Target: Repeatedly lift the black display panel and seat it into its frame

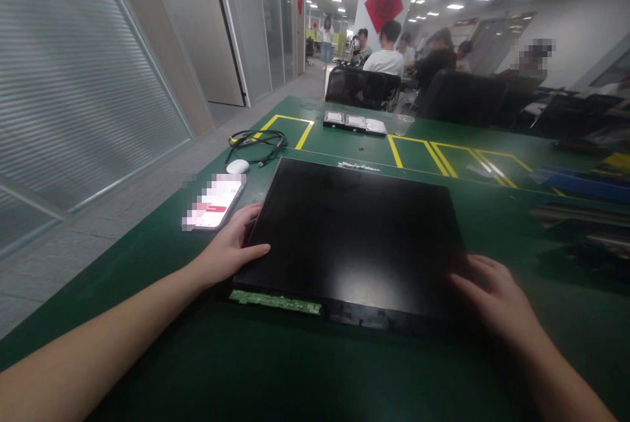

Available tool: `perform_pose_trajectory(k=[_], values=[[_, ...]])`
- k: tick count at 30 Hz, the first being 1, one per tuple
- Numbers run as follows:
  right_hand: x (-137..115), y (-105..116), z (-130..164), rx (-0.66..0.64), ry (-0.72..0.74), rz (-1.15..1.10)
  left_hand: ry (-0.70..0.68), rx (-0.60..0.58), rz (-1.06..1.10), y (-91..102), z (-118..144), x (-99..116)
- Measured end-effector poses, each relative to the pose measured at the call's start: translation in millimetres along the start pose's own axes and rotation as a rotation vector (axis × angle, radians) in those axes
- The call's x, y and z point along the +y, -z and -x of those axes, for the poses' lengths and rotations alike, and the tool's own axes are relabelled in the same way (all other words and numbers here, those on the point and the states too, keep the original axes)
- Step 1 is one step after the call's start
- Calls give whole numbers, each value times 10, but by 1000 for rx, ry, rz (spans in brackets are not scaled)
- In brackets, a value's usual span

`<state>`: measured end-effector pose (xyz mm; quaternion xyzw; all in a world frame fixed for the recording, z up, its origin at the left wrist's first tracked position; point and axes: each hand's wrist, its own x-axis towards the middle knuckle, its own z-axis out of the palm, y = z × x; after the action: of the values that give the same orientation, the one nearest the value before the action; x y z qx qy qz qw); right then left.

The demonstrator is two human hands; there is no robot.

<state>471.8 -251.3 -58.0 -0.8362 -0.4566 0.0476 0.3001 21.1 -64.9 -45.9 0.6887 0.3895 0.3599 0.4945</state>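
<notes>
A dark LCD screen panel (354, 232) is in front of me, just over or on the green table; whether it touches the top I cannot tell. Along its near edge runs a bare green circuit board strip (275, 302). My left hand (236, 245) grips the panel's left edge, the thumb on the front face and the other fingers around the side. At the right edge, my right hand (492, 284) holds the panel too, its thumb lying over the dark border. Some fingertips of both hands are hidden.
A lit phone (215, 202), a white mouse (237, 166) and a coiled black cable (258, 143) lie at the left of the green table (162, 291). Several hard drives (355, 123) sit farther back. Blurred stacked items (590, 232) are at right; people sit beyond.
</notes>
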Motion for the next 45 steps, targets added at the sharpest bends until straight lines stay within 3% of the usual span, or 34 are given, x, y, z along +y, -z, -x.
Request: perform_pose_trajectory(k=[10,17,28,36,45], values=[[-56,17,-20,-100,-133,-130,47,-18,83,-2,9,34],[53,-36,-49,-121,-91,-116,213,55,231,-56,57,154],[51,-55,-25,-156,-82,-167,308,157,312,-50,26,150],[9,-15,-13,-151,-92,-182,317,163,298,-56,35,181],[27,-11,-4,-140,-121,-188,248,122,115,-4,2,102]])
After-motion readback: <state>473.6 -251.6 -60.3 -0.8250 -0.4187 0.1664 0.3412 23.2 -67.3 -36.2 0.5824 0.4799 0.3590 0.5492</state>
